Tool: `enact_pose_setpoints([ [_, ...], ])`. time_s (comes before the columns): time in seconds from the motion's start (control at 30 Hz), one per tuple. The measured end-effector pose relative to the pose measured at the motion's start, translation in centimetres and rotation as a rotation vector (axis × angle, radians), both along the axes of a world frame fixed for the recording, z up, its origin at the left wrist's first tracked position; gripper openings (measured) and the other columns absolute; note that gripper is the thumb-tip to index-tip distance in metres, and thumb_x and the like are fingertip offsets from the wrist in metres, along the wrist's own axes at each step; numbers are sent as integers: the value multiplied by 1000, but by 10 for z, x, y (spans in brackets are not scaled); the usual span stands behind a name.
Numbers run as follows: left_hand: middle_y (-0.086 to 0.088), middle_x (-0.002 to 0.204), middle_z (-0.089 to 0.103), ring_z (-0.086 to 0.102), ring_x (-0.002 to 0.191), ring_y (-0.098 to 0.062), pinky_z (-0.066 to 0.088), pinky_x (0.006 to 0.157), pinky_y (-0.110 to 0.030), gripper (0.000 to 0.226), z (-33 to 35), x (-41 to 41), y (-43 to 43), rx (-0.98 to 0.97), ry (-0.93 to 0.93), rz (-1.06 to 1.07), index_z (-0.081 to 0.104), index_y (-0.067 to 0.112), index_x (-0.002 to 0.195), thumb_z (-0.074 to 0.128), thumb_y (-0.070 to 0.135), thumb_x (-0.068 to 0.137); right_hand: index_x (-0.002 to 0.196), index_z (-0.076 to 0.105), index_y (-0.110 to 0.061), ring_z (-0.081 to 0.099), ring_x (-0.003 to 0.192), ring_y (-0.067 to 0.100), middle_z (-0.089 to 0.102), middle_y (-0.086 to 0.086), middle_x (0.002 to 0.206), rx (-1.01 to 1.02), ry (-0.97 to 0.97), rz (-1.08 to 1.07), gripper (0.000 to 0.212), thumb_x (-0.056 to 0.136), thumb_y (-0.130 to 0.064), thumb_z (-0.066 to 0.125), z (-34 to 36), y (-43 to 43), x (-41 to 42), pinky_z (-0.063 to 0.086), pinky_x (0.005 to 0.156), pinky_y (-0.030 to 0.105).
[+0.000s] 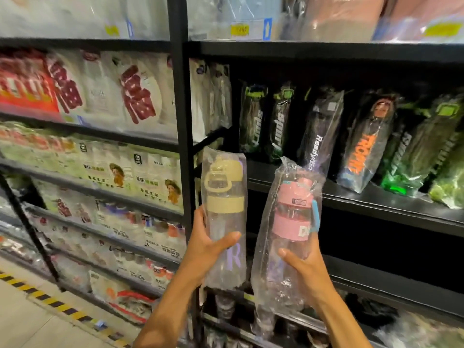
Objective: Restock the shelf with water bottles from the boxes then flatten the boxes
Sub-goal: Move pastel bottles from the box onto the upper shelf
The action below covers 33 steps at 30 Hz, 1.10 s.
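Black metal shelving (pixel 179 96) fills the view, stocked with packaged goods (pixel 140 96). At lower left, a pale floor (pixel 25 322) carries a yellow-and-black striped line (pixel 50 301).

red-printed packets (pixel 140 96), striped floor tape (pixel 50 301)

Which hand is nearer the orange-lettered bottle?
Right. The right hand, gripping the pink bottle, is below-left of the orange-lettered bottle; the left hand, gripping the yellow bottle, is farther left.
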<state>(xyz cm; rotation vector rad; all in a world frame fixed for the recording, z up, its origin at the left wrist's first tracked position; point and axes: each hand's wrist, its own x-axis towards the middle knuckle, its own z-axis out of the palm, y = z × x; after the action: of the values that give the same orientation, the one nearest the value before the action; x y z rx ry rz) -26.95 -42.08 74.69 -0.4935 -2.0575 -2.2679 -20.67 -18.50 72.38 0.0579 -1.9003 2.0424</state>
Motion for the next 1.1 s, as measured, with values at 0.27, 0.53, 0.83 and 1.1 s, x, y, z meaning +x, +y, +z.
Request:
enact_pose_setpoints([
  [0.27,23,129,61,62,118,3,50,90,-12,78,58,-112,-29,23,174,-119,40,48,133,82,53,67,137,45,-60,60,131,18,62,-5,141,15,181,-316,79,74,-37,86,44,-61,-73,47,112,48],
  [0.53,22,130,58,61,111,13,49,87,-7,94,104,-177,-23,3,229,-252,36,29,150,90,40,74,151,30,-42,49,141,10,50,-11,153,123,268,-450,84,82,-41,78,99,-83,-117,41,117,43],
  [0.83,16,122,61,64,96,17,49,77,-5,73,132,-224,14,17,221,-233,37,30,141,81,11,85,146,35,-35,62,123,5,54,-3,144,171,231,-472,90,77,-21,91,138,-43,-160,54,99,25],
  [1.1,-2,134,65,64,123,-17,50,110,-46,91,135,-263,30,-1,140,-167,43,24,145,83,30,64,143,29,-53,54,133,13,48,-7,147,200,155,-514,106,62,-47,96,143,-16,-204,48,112,44],
])
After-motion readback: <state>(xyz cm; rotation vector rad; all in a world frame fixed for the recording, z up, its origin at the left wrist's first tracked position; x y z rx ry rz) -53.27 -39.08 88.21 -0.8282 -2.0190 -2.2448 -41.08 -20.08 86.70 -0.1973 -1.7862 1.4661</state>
